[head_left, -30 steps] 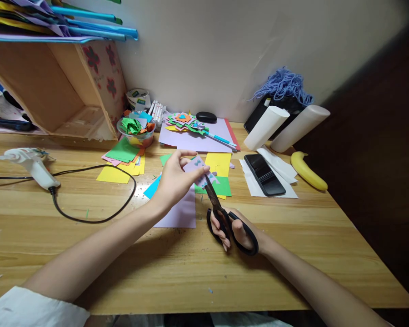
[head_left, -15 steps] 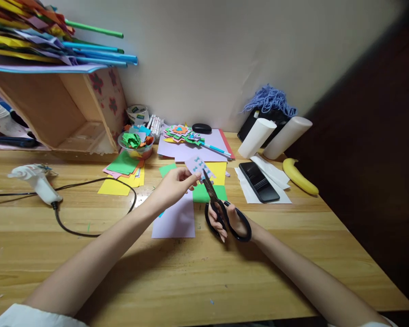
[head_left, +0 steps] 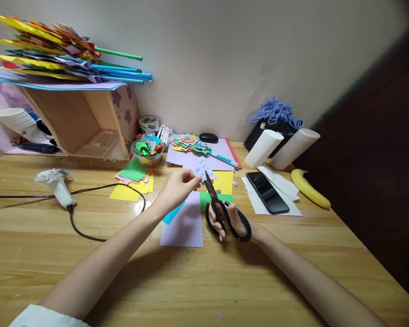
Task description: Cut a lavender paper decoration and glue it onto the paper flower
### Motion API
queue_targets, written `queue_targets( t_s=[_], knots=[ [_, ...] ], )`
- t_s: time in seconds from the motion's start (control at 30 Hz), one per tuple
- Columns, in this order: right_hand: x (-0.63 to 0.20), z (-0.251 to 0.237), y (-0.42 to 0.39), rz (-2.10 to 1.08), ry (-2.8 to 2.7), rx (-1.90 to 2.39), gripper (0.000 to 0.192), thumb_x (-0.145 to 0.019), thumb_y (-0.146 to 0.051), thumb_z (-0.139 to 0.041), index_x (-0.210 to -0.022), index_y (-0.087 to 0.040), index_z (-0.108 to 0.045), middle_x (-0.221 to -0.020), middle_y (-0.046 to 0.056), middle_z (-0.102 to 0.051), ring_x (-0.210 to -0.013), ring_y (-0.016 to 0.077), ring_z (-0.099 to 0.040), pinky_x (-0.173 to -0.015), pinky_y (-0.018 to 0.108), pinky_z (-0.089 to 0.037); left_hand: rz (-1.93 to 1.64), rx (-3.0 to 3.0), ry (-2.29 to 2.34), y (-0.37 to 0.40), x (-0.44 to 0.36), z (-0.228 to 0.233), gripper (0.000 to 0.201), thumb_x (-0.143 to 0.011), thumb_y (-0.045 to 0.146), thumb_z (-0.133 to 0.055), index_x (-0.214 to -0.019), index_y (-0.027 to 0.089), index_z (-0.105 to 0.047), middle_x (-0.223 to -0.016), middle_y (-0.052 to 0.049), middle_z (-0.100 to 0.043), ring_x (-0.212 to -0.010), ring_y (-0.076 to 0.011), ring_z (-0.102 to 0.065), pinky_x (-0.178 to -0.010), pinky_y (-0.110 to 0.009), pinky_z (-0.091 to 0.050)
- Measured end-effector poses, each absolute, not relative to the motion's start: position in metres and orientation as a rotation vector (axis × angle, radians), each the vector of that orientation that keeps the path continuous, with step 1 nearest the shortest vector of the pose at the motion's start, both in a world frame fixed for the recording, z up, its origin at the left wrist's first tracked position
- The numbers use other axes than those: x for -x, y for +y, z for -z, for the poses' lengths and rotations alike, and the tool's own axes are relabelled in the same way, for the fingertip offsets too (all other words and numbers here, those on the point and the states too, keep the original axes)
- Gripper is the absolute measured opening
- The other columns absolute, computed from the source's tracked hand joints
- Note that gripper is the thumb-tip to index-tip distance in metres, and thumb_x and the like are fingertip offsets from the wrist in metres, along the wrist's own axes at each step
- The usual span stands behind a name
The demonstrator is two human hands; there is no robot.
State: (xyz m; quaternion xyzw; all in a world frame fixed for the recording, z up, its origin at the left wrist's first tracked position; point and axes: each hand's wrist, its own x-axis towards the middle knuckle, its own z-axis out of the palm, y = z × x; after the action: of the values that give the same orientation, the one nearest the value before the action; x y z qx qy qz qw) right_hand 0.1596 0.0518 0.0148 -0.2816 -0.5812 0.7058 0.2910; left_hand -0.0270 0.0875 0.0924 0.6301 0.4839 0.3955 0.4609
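While in hand (head_left: 230,220): black scissors (head_left: 221,211)

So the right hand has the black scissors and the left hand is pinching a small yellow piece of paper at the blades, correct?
Not quite. In the head view the right hand does hold the black scissors, and the left hand does pinch a small piece of paper at the blades, but that piece is pale lilac with blue marks, not yellow. The yellow sheet lies flat on the table behind it.

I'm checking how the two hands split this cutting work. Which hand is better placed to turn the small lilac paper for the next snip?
Probably the left hand: its fingertips already pinch the small lilac paper. The right hand is threaded through the black scissors, blades at the paper's edge.
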Motion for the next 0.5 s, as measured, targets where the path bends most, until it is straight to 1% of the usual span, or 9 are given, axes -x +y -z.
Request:
queue_targets(
  t_s=[0.23,0.5],
  knots=[
    [-0.1605,-0.0163,0.0512,-1.871,-1.556,0.760,0.074,-0.060,-0.088,-0.030,-0.073,-0.017,-0.044,-0.055,-0.006,-0.043,-0.036,0.0061,-0.041,-0.037,0.022,-0.044,-0.909,-1.569,1.198,0.0875,0.0265,-0.0940,0.023,-0.075,0.033,-0.059,-0.061,0.015,-0.056,-0.063,-0.003,-0.061,-0.058,-0.0115,-0.053,-0.056,-0.024,-0.040],
    [-0.1596,-0.0182,0.0508,-1.829,-1.564,0.794,0.070,-0.060,-0.086,-0.037,-0.073,-0.018,-0.042,-0.052,-0.007,-0.041,-0.034,0.0051,-0.038,-0.033,0.019,-0.041,-0.892,-1.578,1.221,0.0853,0.0257,-0.0984,0.023,-0.076,0.032,-0.058,-0.061,0.014,-0.055,-0.063,-0.002,-0.060,-0.058,-0.0113,-0.052,-0.056,-0.024,-0.039]
  ],
)
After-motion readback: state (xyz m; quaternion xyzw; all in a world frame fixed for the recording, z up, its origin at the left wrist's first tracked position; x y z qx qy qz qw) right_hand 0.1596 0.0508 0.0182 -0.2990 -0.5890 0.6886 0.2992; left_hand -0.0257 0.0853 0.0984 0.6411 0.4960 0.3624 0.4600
